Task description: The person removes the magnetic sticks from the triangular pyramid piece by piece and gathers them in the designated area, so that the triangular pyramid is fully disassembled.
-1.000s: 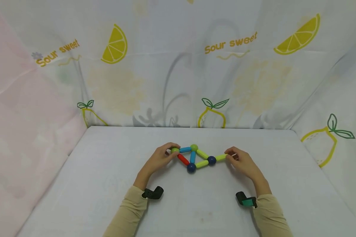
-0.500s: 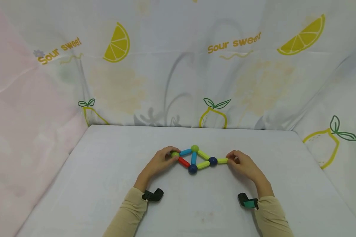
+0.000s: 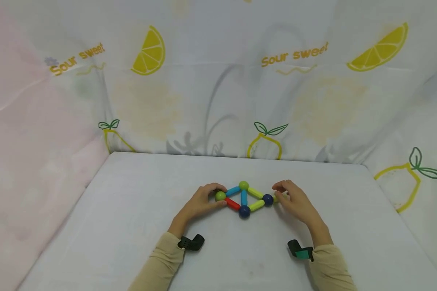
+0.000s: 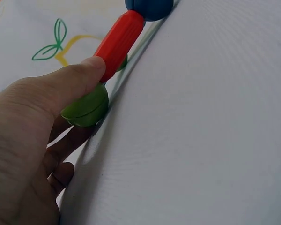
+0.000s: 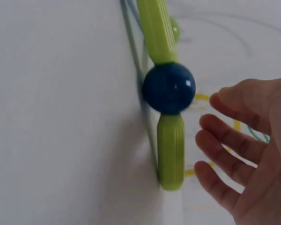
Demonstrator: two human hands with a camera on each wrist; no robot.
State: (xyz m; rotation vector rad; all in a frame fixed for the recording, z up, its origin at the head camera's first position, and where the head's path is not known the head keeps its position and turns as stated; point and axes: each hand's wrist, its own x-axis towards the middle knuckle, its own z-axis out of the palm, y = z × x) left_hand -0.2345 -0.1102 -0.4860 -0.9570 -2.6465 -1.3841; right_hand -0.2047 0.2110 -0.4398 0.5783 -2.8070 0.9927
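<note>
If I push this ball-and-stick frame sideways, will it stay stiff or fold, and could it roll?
The frame will probably stay stiff, since the middle blue stick braces it into two triangles. It seems unlikely to roll, because its round balls are linked. The yellow-green end stick meets only one dark blue ball, so it may swing or come off.

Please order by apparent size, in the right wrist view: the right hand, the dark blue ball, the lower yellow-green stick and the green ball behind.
1. Right hand
2. Dark blue ball and lower yellow-green stick: too alike to rank (stick longer, ball wider)
3. Green ball behind, partly hidden
</note>
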